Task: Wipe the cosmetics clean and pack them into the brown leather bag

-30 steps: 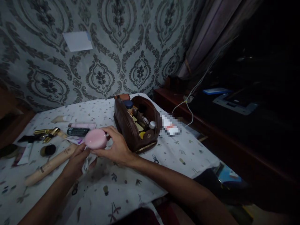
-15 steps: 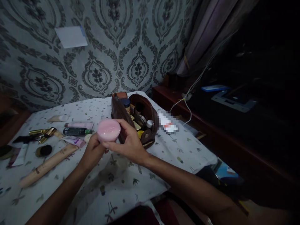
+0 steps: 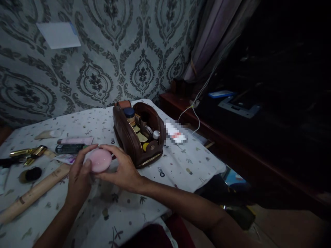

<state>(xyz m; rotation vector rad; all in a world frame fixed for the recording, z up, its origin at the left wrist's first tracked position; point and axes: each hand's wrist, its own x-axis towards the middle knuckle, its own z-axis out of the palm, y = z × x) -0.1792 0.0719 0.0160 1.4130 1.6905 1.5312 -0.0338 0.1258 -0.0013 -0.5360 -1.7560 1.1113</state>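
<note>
Between my two hands is a round pink-lidded jar (image 3: pixel 100 160), its glossy lid tilted toward me. My left hand (image 3: pixel 80 172) wraps its left side, the thumb lying at the lid's edge. From the right, my right hand (image 3: pixel 123 169) curls its fingers and thumb around the rim. Just beyond my right hand stands an unzipped brown cosmetic bag (image 3: pixel 126 141), holding a dark-blue-capped bottle (image 3: pixel 129 115), a silver-capped item (image 3: pixel 156 134) and other cosmetics. A dark green tube (image 3: pixel 68 148) and a pale pink tube (image 3: pixel 74 141) lie behind my left hand.
On the patterned tablecloth (image 3: pixel 144 210), a long beige tube (image 3: pixel 36 194), a black-capped round item (image 3: pixel 33 174) and gold tubes (image 3: pixel 36 155) lie to the left. A blurred-out white item (image 3: pixel 176 132) is right of the bag. White cables (image 3: pixel 199 100) hang near a dark red ledge (image 3: pixel 219 141).
The view has turned to the right, so everything sits farther left. My left hand has come up from beneath the jar to its left side, its thumb now at the lid.
</note>
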